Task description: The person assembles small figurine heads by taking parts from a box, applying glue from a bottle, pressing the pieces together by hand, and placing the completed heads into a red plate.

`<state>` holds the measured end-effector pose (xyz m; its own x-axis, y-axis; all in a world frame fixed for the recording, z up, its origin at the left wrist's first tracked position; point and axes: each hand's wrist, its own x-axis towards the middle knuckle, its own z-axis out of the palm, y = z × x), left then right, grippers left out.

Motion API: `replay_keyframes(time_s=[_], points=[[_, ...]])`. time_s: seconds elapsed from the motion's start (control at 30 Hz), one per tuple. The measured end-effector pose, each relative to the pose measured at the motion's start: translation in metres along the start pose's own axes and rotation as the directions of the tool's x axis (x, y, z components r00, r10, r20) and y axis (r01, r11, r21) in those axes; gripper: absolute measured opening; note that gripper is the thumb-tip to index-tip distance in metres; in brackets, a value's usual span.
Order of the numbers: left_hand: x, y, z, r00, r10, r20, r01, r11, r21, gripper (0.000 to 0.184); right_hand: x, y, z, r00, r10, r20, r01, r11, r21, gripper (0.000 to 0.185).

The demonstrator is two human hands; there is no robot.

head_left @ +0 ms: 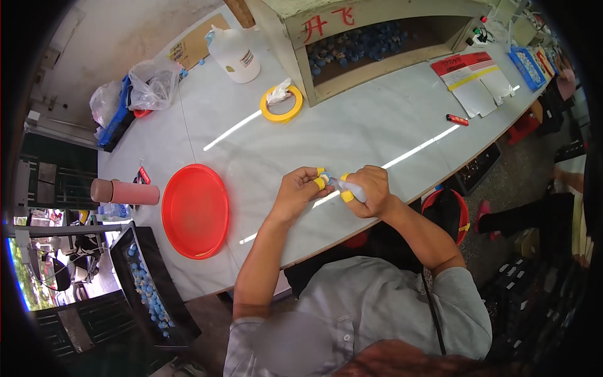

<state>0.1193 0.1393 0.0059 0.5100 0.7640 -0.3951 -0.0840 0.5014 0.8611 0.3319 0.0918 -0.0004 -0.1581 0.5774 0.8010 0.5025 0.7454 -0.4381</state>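
My left hand (pixel 298 193) pinches a small blue-and-white round piece (pixel 326 178) between thumb and fingers. Yellow tape or finger cots cover some fingertips on both hands. Close beside it, my right hand (pixel 372 192) is wrapped round a small whitish squeeze bottle (pixel 355 190), its narrow tip pointed at the piece. Whether the tip touches the piece, I cannot tell. Both hands are over the grey-white tabletop (pixel 251 163), near its front edge.
A red basin (pixel 196 212) stands left, by a pink bottle (pixel 125 192). Behind are a yellow tape roll (pixel 271 115), a white jug (pixel 233 55) and a box opening (pixel 364 50) with blue pieces. A black tray (pixel 179 314) of blue pieces sits lower left; another person's leg (pixel 521 221) shows right.
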Motion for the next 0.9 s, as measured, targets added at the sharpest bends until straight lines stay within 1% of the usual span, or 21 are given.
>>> replay_keyframes(time_s=[0.2,0.3,0.43,0.5,0.57,0.6,0.67,0.7,0.8,0.87,0.9], points=[[-0.001,0.001,0.003,1.000,0.002,-0.018,-0.002,1.000,0.017,0.027,-0.003,0.002,0.002,0.999,0.003,0.032,-0.003,1.000,0.009,0.026],[0.002,-0.003,-0.003,1.000,0.006,0.006,-0.006,1.000,-0.028,0.028,-0.004,0.001,-0.003,0.999,0.022,0.033,-0.024,0.999,0.044,0.025],[0.001,0.002,-0.003,0.999,-0.037,-0.009,0.036,0.998,-0.053,0.029,-0.006,0.005,-0.006,0.969,0.186,-0.165,-0.160,0.975,0.157,0.019],[0.001,0.003,-0.003,0.999,-0.038,-0.005,0.038,0.995,-0.097,0.029,-0.009,0.004,-0.009,0.926,0.340,-0.166,-0.302,0.928,0.217,0.020],[-0.001,0.006,-0.001,0.999,-0.045,-0.007,0.045,0.995,-0.091,0.031,-0.011,0.002,-0.011,0.872,0.467,-0.150,-0.411,0.862,0.297,0.022],[-0.002,0.007,0.000,0.999,-0.049,-0.007,0.048,0.995,-0.088,0.032,-0.011,0.002,-0.012,0.877,0.461,-0.138,-0.409,0.864,0.293,0.021],[0.000,0.003,-0.003,1.000,-0.022,0.013,0.023,0.995,-0.099,0.029,-0.010,0.002,-0.014,0.886,0.450,-0.112,-0.405,0.869,0.283,0.021],[-0.001,0.003,-0.002,1.000,-0.010,0.022,0.012,0.994,-0.106,0.028,-0.009,0.002,-0.012,0.909,0.405,-0.103,-0.367,0.891,0.267,0.020],[-0.003,0.006,0.004,1.000,-0.023,0.002,0.024,0.999,-0.024,0.028,-0.009,0.005,-0.005,0.962,0.263,-0.076,-0.243,0.948,0.205,0.020],[-0.003,0.004,0.002,1.000,-0.019,0.023,0.020,0.999,-0.035,0.029,-0.008,0.006,-0.001,0.985,0.161,-0.055,-0.152,0.978,0.144,0.020],[-0.003,0.003,0.001,0.999,-0.017,0.034,0.018,0.999,-0.042,0.029,-0.007,0.006,-0.001,0.986,0.161,-0.048,-0.153,0.979,0.136,0.020]])
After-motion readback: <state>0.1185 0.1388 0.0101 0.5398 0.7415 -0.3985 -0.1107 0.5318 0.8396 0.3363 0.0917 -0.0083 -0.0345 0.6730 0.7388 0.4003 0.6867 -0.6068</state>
